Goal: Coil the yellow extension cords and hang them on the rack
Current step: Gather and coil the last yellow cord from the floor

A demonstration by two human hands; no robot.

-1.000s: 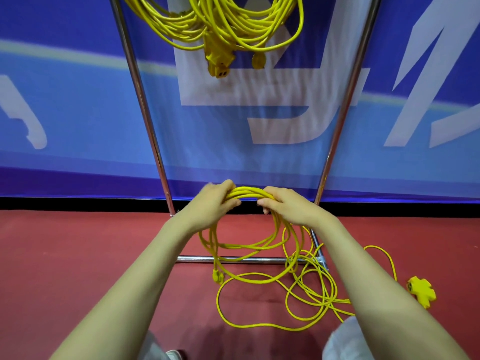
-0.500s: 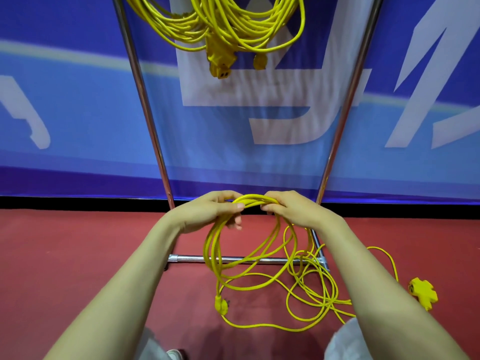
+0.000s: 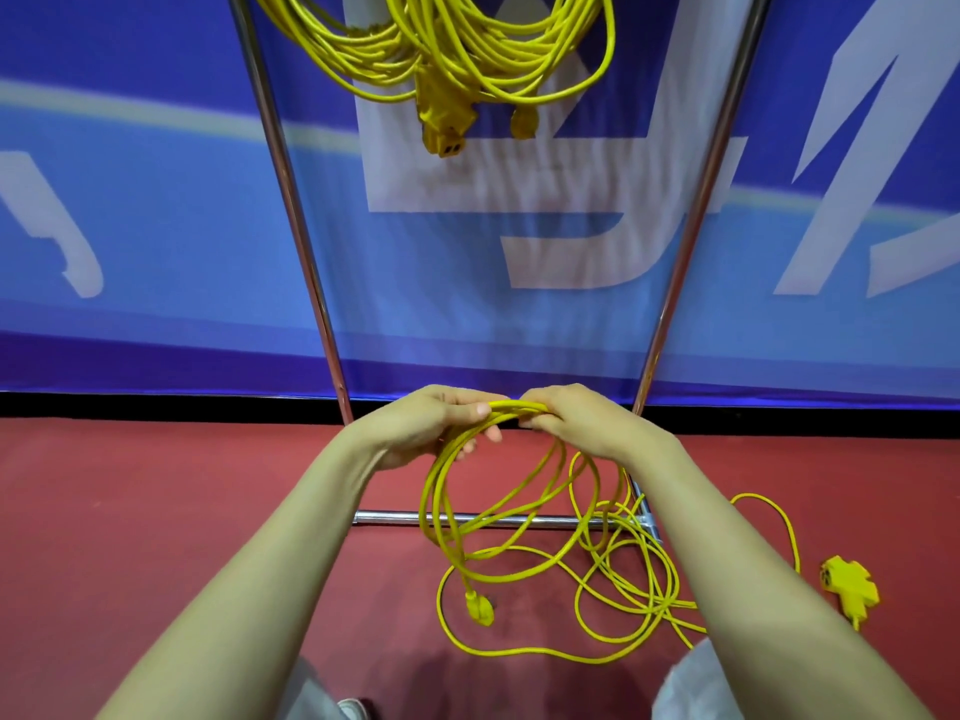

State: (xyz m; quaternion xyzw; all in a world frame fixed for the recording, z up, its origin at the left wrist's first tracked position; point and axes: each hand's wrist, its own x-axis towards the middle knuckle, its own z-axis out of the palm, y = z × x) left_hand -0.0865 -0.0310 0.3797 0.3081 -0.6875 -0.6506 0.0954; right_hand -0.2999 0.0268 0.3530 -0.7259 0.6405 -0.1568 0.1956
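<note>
Starting nearest the wearer, pale trouser fabric (image 3: 691, 683) shows at the 5 o'clock edge of the view, and a shoe toe (image 3: 353, 709) at 7 o'clock. On the red floor (image 3: 156, 537) ahead, the loose part of the yellow extension cord (image 3: 662, 606) lies in untidy overlapping loops, at 5 o'clock from the hands. Its plug (image 3: 480, 608) sits low at 6 o'clock from the hands; contact with the floor cannot be confirmed. Its multi-outlet block (image 3: 852, 589) lies on the floor well apart at 4 o'clock, joined by a single run of cord.

The left hand (image 3: 431, 426) has its fingers curled round the top of several gathered loops. The right hand (image 3: 571, 420), knuckles up, grips the same bundle just beside it at 3 o'clock. The gathered loops hang down from both hands, in front of the rack's chrome base bar (image 3: 519, 521), which lies on the floor.

The left upright (image 3: 294, 210) and the right upright (image 3: 700, 200) rise toward 11 and 1 o'clock. At 12 o'clock, hung coils (image 3: 467, 54) of yellow cord droop between the uprights, with a socket end (image 3: 444, 132) dangling below. Their support is out of view. Behind stands a blue banner (image 3: 156, 200) with white shapes.
</note>
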